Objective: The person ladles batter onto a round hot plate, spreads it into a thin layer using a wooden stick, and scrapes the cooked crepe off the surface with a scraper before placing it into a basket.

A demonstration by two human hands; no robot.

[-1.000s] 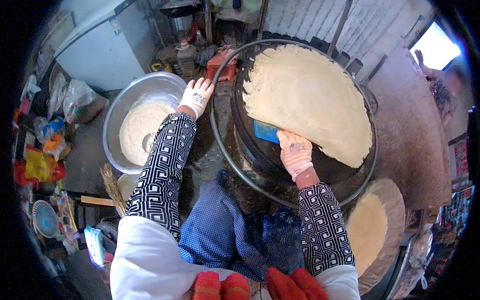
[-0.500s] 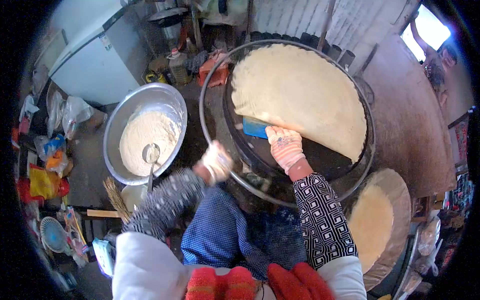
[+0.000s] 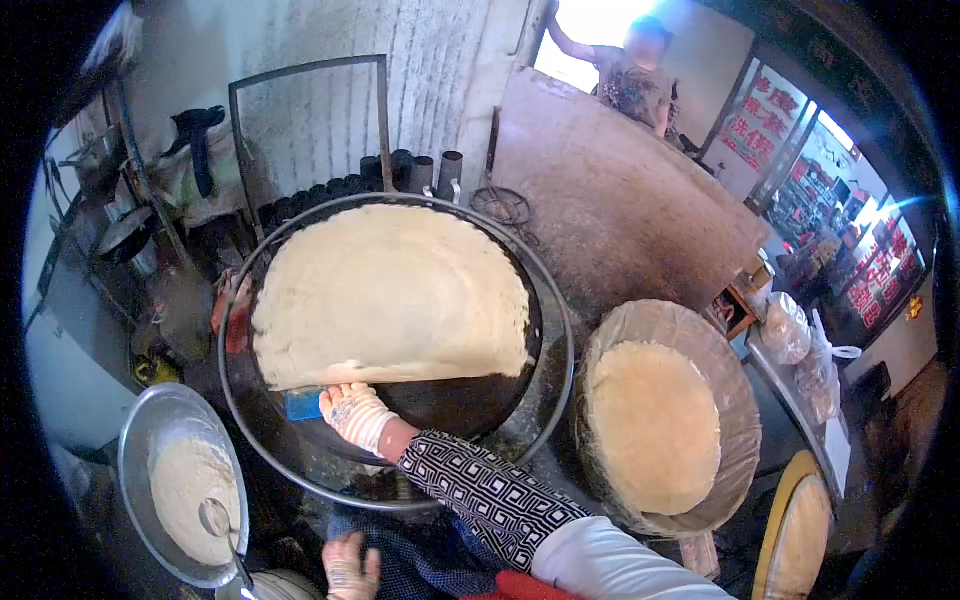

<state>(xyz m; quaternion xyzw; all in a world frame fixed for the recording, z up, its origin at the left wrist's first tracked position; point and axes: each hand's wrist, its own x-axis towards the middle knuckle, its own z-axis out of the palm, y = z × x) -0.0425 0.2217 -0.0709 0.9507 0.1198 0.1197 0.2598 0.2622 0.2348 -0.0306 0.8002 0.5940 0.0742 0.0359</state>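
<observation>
The right hand (image 3: 355, 415), in a striped glove, is closed around a flat blue scraper (image 3: 304, 405). The blue scraper is at the near edge of a big, thin sheet of dough (image 3: 390, 290). The sheet of dough lies on a round black pan (image 3: 470, 400). It covers the far part of the pan, and its near edge is nearly straight. Black pan shows on the near side. A big metal ring (image 3: 222, 352) goes around the pan.

The left hand (image 3: 350, 568) is low down, by the person's blue checked cloth (image 3: 430, 560). Its thumb is apart from its fingers, so it is partly open, and I see nothing in it.

On the near left is a shiny metal bowl (image 3: 180, 410) with pale, wet batter (image 3: 180, 490) in it. A ladle (image 3: 214, 517) dips into the batter. To the right of the pan is a round lined basket (image 3: 735, 420). A flat, light brown pancake (image 3: 655, 430) lies inside. At the far side, another person (image 3: 635, 85) is behind a big brown board (image 3: 620, 190).
</observation>
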